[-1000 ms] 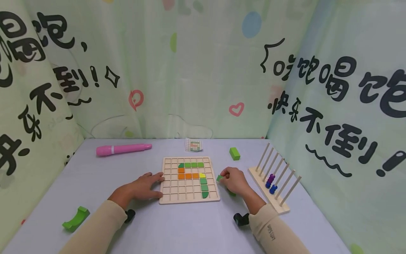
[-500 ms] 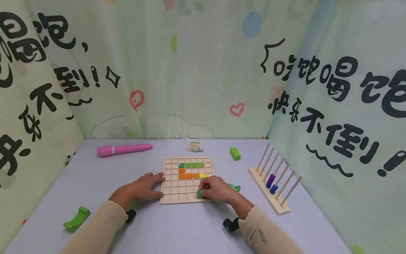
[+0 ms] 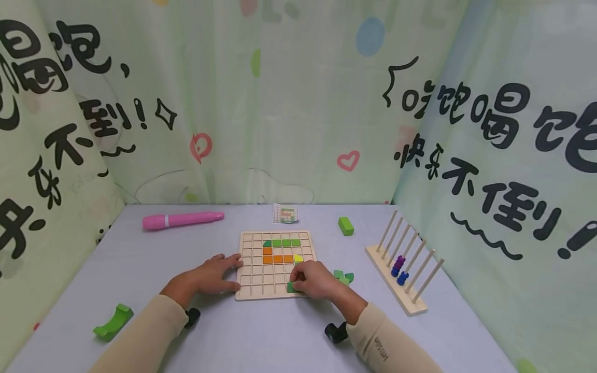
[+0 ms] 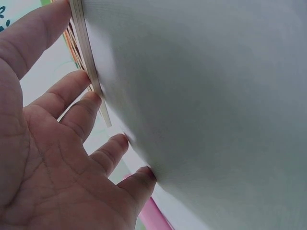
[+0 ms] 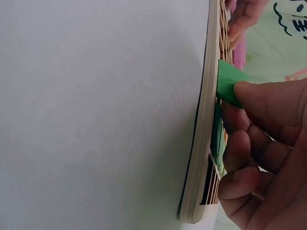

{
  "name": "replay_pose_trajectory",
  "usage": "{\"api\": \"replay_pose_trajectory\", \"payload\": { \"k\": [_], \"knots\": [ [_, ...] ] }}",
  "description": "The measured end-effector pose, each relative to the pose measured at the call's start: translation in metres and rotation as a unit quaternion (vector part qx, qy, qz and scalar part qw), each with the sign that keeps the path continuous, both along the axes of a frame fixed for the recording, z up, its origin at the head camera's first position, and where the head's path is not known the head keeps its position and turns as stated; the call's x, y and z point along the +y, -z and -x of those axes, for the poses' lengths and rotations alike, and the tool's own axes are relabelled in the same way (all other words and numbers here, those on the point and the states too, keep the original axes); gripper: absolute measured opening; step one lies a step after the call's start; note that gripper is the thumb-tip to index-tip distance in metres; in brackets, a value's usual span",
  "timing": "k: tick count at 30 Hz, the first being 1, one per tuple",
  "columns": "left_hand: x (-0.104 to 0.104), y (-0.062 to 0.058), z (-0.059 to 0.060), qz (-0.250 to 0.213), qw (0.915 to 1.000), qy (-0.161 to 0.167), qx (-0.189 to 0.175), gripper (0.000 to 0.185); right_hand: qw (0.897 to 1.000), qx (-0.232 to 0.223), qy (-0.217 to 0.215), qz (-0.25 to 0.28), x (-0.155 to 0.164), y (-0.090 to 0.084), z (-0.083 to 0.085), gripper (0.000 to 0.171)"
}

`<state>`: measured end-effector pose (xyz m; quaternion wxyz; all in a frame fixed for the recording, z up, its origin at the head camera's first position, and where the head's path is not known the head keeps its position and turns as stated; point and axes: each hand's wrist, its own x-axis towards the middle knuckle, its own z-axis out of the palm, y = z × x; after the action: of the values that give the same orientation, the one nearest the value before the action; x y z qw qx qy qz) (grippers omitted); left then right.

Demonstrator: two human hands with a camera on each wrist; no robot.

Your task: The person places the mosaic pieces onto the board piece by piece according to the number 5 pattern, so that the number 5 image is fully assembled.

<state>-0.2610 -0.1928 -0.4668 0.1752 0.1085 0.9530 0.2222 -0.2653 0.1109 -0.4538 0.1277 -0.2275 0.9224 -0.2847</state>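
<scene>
A wooden grid board (image 3: pixel 252 290) lies flat on the table, partly filled with green, orange and yellow tiles (image 3: pixel 278 258). My right hand (image 3: pixel 311 280) pinches a small green tile (image 3: pixel 290 287) and holds it at the board's near right cells; the right wrist view shows the green tile (image 5: pixel 228 83) at my fingertips, against the board's edge (image 5: pixel 204 143). My left hand (image 3: pixel 211 274) lies flat with straight fingers touching the board's left edge (image 4: pixel 91 72).
Loose green tiles (image 3: pixel 343 276) lie just right of the board. A bead rack (image 3: pixel 403 269) stands at the right, a green block (image 3: pixel 345 225) and a pattern card (image 3: pixel 285 213) behind the board, a pink marker (image 3: pixel 182 219) at back left, a curved green piece (image 3: pixel 112 321) near left.
My right hand took a green tile from the right of the board, carried it left over the near right cells, then lowered it toward the grid. The left hand stayed put.
</scene>
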Motion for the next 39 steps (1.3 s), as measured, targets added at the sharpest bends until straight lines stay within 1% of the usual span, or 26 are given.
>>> {"api": "replay_pose_trajectory", "payload": {
  "k": [5, 10, 15, 18, 21, 24, 26, 31, 35, 39],
  "knots": [
    [0.000, 0.002, 0.000, -0.003, 1.0000, -0.001, -0.002, 0.083, 0.999, 0.026, 0.009, -0.022, -0.003, 0.004, -0.002, 0.009],
    [0.000, 0.004, 0.000, -0.001, 1.0000, 0.001, 0.000, 0.085, 0.998, 0.047, 0.008, -0.039, -0.006, 0.006, -0.004, 0.008],
    [0.002, 0.000, -0.001, 0.003, 1.0000, 0.005, 0.006, 0.082, 0.996, 0.058, 0.011, -0.060, -0.008, 0.004, -0.008, 0.008],
    [0.003, -0.002, -0.001, 0.002, 1.0000, 0.006, 0.004, 0.080, 0.997, 0.057, 0.007, -0.051, -0.005, 0.002, -0.008, 0.009],
    [0.004, -0.002, -0.001, 0.004, 1.0000, 0.005, 0.001, 0.080, 0.999, 0.041, 0.006, -0.024, 0.002, 0.000, -0.007, 0.011],
    [0.004, -0.003, -0.001, 0.003, 1.0000, 0.002, -0.001, 0.080, 1.000, 0.026, 0.014, 0.002, 0.014, -0.001, -0.004, 0.012],
    [0.004, -0.003, -0.001, 0.002, 1.0000, 0.004, 0.001, 0.079, 0.999, 0.020, 0.026, 0.016, 0.023, -0.002, -0.001, 0.012],
    [0.003, -0.004, -0.002, 0.002, 1.0000, 0.006, 0.001, 0.079, 0.997, 0.022, 0.073, 0.027, 0.048, 0.000, 0.008, 0.008],
    [0.002, -0.003, -0.002, 0.003, 1.0000, 0.006, 0.001, 0.079, 0.992, 0.032, 0.120, 0.009, 0.067, 0.002, 0.015, 0.008],
    [0.002, -0.002, -0.002, 0.002, 1.0000, 0.004, 0.001, 0.080, 0.986, 0.032, 0.165, -0.022, 0.080, 0.006, 0.022, 0.013]
  ]
}}
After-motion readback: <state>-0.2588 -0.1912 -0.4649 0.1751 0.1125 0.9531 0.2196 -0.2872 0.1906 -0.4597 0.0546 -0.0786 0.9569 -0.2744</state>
